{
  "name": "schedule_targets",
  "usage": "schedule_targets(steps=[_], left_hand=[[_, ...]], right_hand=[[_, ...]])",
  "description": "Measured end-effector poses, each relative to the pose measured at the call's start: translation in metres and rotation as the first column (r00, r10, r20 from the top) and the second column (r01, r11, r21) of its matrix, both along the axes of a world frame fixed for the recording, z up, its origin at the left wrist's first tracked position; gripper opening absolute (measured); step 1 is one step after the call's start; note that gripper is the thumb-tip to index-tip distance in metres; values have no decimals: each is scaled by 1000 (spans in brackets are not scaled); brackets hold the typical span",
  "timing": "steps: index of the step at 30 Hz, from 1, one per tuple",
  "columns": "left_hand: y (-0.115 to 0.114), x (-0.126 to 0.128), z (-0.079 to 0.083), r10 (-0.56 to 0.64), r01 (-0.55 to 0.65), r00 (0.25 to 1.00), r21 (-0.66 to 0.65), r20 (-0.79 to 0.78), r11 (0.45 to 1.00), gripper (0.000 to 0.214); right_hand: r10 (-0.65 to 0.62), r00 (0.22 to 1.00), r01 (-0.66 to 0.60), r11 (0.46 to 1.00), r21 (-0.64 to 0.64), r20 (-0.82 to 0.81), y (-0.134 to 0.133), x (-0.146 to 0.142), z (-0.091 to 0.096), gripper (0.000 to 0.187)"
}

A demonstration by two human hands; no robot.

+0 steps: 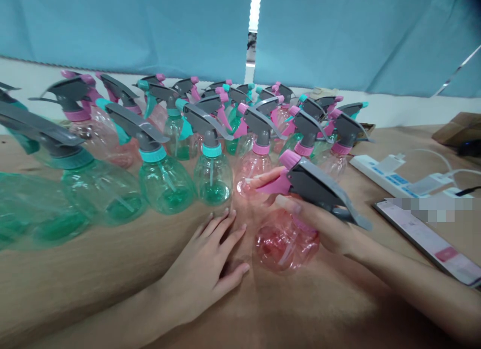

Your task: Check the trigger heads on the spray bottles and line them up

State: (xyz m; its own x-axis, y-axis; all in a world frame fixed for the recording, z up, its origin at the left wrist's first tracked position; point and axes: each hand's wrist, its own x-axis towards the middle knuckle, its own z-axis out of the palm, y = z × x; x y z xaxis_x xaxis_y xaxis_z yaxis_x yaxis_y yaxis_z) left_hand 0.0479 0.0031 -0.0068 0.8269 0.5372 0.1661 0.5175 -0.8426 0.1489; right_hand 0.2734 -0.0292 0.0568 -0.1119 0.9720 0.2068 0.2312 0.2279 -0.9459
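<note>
My right hand [300,208] is wrapped round the neck of a pink see-through spray bottle [285,241], just under its grey and pink trigger head [313,183]. That bottle leans a little, its base at or close to the tabletop [240,319]. My left hand [210,253] lies flat on the wood to the left of it, fingers spread, holding nothing. Just beyond my left fingertips stand a green spray bottle [213,181] with a turquoise collar and another green spray bottle [167,183].
Several more pink and green spray bottles crowd the back and left of the table. On the right are a white power strip [379,173] with plugs and cables, a phone [424,238] and a cardboard box [458,131]. A blue curtain [150,33] hangs behind.
</note>
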Motion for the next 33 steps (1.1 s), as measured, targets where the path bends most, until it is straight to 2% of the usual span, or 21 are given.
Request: schedule_targets(steps=[5, 11, 20, 25, 33], left_hand=[[0, 0, -1, -8, 8, 1000, 3, 12, 1000, 55], [0, 1, 1, -9, 9, 1000, 0, -4, 1000, 55], [0, -2, -4, -19, 18, 1000, 32, 23, 999, 55], [1, -1, -3, -23, 22, 999, 29, 26, 999, 55], [1, -1, -1, -22, 22, 1000, 33, 8, 999, 55]], right_hand=[[42, 999, -42, 998, -36, -13, 0, 2, -5, 24], [58, 998, -59, 998, -38, -13, 1, 0, 0, 26], [37, 999, -37, 999, -8, 23, 0, 1, 1, 27], [0, 999, -1, 1000, 30, 37, 1, 2, 1, 24], [-2, 999, 1, 1000, 22, 32, 1, -4, 6, 24]])
